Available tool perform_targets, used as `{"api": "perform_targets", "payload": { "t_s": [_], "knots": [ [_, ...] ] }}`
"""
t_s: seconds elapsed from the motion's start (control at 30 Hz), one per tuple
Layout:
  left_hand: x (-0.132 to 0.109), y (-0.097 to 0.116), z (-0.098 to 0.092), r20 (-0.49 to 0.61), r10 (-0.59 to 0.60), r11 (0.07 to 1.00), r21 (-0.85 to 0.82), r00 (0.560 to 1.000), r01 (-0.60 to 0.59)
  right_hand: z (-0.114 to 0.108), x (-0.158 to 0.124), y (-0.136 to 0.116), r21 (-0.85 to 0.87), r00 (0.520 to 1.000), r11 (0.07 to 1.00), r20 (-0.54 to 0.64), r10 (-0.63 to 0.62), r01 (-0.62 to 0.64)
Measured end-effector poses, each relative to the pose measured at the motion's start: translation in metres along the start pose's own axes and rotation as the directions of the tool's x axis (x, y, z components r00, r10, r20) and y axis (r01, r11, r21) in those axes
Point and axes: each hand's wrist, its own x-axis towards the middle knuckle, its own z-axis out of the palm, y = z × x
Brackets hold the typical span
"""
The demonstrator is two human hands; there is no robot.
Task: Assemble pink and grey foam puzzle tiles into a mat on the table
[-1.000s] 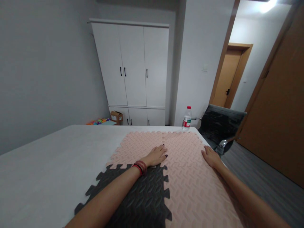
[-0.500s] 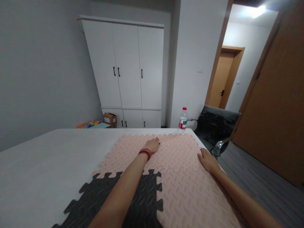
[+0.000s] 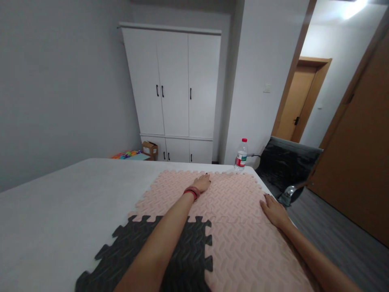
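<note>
My left hand [image 3: 202, 183], with red bands at its wrist, lies flat on the far pink foam mats [image 3: 237, 194], close to where two of them meet. My right hand [image 3: 276, 211] rests palm down at the right edge of the pink tiles, fingers spread, beside the table's edge. Nearer to me is another pink foam mat [image 3: 243, 251], joined to the far ones. A black foam mat [image 3: 191, 247] with jigsaw teeth sits to its left, partly hidden under my left forearm. Its teeth meet the pink edges; whether they are fully interlocked I cannot tell.
The white table [image 3: 73, 211] extends to the left. A plastic bottle [image 3: 241, 156] with a red cap stands at the far right corner. Beyond the right edge is a black chair [image 3: 287, 166]. Behind are a white cabinet [image 3: 173, 73], a cardboard box [image 3: 150, 150] and colourful items [image 3: 129, 154].
The view has turned slightly left, so everything appears shifted right. Both hands stay on the pink mats in nearly the same places.
</note>
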Motion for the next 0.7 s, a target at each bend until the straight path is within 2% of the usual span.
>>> {"api": "perform_targets", "payload": {
  "t_s": [0.07,0.13,0.23,0.33,0.5,0.7],
  "knots": [
    [-0.022,-0.002,-0.013,0.011,0.071,0.997,-0.016,0.997,-0.071,0.0,0.0,0.0,0.0,1.0,1.0,0.001,0.003,-0.003],
    [-0.054,-0.002,-0.02,0.028,0.161,0.987,-0.022,0.987,-0.161,0.002,0.001,0.0,-0.004,1.0,1.0,0.0,0.008,-0.008],
    [-0.105,-0.003,-0.02,0.099,0.258,0.966,-0.024,0.961,-0.257,0.004,0.002,0.001,-0.008,1.0,1.0,-0.007,0.018,-0.018],
    [-0.136,-0.005,-0.013,0.157,0.26,0.965,-0.02,0.953,-0.26,0.003,0.001,-0.001,-0.009,1.0,1.0,-0.004,0.023,-0.023],
    [-0.137,-0.002,-0.011,0.187,0.23,0.973,-0.013,0.955,-0.232,-0.005,-0.004,-0.008,-0.027,0.999,0.999,-0.004,0.043,-0.043],
    [-0.14,0.007,-0.026,0.24,0.174,0.983,0.022,0.955,-0.184,-0.028,-0.023,-0.029,-0.076,0.994,0.992,-0.057,0.093,-0.097]
  ]
}}
